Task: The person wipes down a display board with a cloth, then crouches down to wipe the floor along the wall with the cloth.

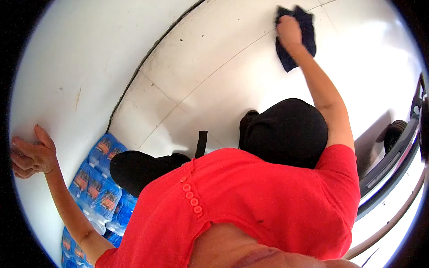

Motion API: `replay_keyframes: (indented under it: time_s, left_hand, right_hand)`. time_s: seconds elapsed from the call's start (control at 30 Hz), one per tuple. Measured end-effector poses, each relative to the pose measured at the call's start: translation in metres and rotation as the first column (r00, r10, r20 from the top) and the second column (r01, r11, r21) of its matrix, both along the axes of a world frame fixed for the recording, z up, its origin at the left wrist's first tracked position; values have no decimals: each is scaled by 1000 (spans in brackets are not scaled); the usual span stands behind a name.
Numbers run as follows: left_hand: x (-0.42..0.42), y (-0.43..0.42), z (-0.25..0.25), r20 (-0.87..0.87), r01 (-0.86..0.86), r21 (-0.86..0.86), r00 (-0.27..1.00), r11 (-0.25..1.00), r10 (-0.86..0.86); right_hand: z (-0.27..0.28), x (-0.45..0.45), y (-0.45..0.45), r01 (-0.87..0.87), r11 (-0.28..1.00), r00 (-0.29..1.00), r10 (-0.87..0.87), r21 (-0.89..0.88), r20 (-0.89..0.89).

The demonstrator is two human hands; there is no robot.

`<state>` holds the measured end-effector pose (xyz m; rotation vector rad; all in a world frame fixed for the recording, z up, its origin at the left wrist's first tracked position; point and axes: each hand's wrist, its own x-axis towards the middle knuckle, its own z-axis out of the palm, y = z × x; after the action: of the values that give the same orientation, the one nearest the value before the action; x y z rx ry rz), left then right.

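In the head view, a pale tiled floor (232, 80) spreads below the camera and meets a white wall (103, 44) on the left. Packs of bottles in blue wrapping (96, 187) line the foot of that wall, beside the person's bent legs in black trousers (286, 129). A red shirt (263, 201) fills the lower middle, and a dark-framed object (393, 165) stands at the right edge, too cut off to name.

The dark cloth (308, 33) lies on the floor at the top, well ahead of the knees, under the right hand (289, 32) at the end of an outstretched arm. That hand is blurred; its fingers look drawn together on the cloth, but their tips are hidden, so I cannot tell whether they pinch the fabric or only press it. The left hand (33, 154) is at the wall, thumb apart from loosely curled fingers, with nothing seen in it.

The cloth looks light, soft and limp, with nothing fragile about it. It would likely fold or bunch under a sideways push, so a flat palm over its middle or a gathered handful there should control it best; a corner would leave the rest trailing.
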<state>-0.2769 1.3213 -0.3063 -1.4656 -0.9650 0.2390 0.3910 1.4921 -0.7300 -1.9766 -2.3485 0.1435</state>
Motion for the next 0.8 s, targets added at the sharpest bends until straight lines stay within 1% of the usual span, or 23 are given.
replay_keyframes:
  time_s: [0.03,0.07,0.1,0.17,0.2,0.23,0.27,0.3,0.37,0.4,0.43,0.47,0.5,0.57,0.6,0.63,0.7,0.77,0.8]
  left_hand:
    - [-1,-1,0,-14,-4,-3,1000,1000,4]
    - [-2,-1,0,-29,-8,-5,1000,1000,8]
    - [-1,-2,-1,-25,-22,4,999,1000,23]
    - [1,-3,0,-23,-36,19,999,999,36]
    - [1,-3,0,-7,-37,11,999,999,37]
    - [1,-3,-1,3,-36,10,999,999,36]
    - [1,-2,-2,14,-36,9,999,999,36]
    - [0,-3,1,7,-49,-21,999,999,49]
    - [0,-1,0,-1,-62,-46,998,997,62]
    - [0,0,0,3,-30,-43,1000,999,30]
    - [3,0,2,1,-22,-43,1000,999,22]
    - [7,-1,3,-2,-14,-43,1000,999,14]
    - [18,1,3,32,-3,-56,999,998,5]
    - [21,2,4,57,-16,-65,998,998,19]
    - [20,0,5,48,-2,-74,999,997,6]
    - [20,-1,6,39,-6,-81,999,997,9]
    - [24,-4,8,51,-14,-86,999,996,19]
    - [23,-4,9,68,-34,-94,997,995,40]
    - [21,-5,10,54,-17,-101,998,995,23]
  right_hand:
    - [0,-24,-21,-117,992,993,118,42,-20]
    - [-18,-41,-38,-279,958,957,283,65,-58]
    - [-4,-70,-63,-295,948,955,286,-117,-82]
    - [22,-110,-104,-483,823,875,468,-298,-125]
    - [22,-114,-121,-607,787,789,579,-109,-207]
    - [25,-114,-129,-692,716,679,689,91,-255]
    - [28,-103,-126,-751,647,648,760,129,-41]
    - [29,-87,-118,-749,651,652,757,125,-41]
    - [23,-48,-89,-617,783,785,620,82,-16]
    - [30,-31,-73,-451,892,891,451,-18,42]
    - [32,-10,-58,-261,959,955,273,-106,116]
    - [11,25,-47,-146,976,983,124,162,137]
    - [19,48,-34,23,982,985,-54,185,163]
    - [20,95,-18,312,913,907,-368,262,203]
    - [12,108,-11,529,783,777,-602,327,185]
    - [3,120,-1,703,599,592,-792,383,151]
    - [-19,157,30,881,457,430,-881,123,195]
    - [-4,138,61,762,645,647,-753,-62,119]
    - [-23,138,81,618,786,777,-611,-3,149]
